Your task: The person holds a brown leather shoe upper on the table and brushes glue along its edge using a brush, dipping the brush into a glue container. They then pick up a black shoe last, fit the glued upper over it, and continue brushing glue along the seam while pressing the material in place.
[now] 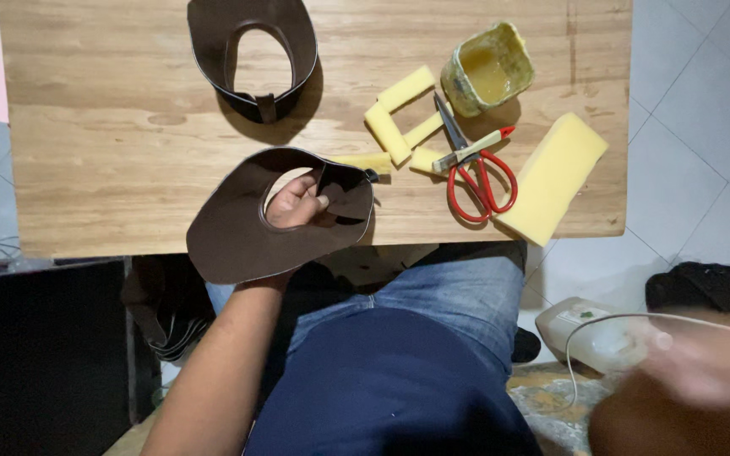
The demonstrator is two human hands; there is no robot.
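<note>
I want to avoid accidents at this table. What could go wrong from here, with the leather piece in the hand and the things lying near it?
The open glue pot stands close to the red scissors; a careless reach could tip it. The left hand holds the brown leather piece past the table edge, so it might slip down. The right hand is blurred, off the table, near a white container that it might knock.
</note>
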